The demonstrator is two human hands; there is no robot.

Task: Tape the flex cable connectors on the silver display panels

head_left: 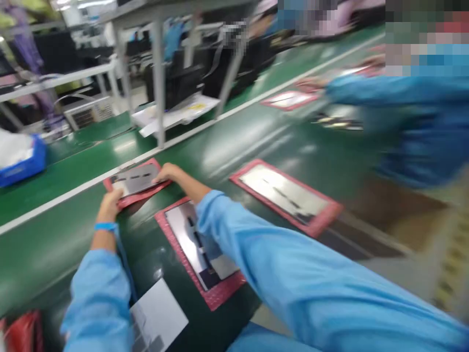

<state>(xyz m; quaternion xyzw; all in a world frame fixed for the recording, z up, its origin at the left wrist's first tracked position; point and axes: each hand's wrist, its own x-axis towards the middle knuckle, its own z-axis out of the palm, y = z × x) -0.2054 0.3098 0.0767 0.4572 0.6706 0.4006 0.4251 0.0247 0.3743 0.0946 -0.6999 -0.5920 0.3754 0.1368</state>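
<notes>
At the far side of the green bench, a flat grey panel with dark marks (137, 178) lies on pink bubble wrap (128, 200). My left hand (110, 203) grips its near left corner, a blue band round the wrist. The right end is pinched by my right hand (166, 173), its thumb over the edge. Panel and wrap look slightly raised off the bench. Under my right forearm, partly hidden, lies a second silver panel (183, 234) on pink bubble wrap. Another such panel (278, 188) lies further right. Motion blurs the picture.
A white sheet with grey patches (164, 308) lies near my left sleeve, red wrapping (25, 332) at the lower left. Beyond the bench's pale rail (73, 193) stand a blue bin (38, 156) and a metal frame (159, 83). A co-worker's blue sleeve (366, 90) reaches in at right.
</notes>
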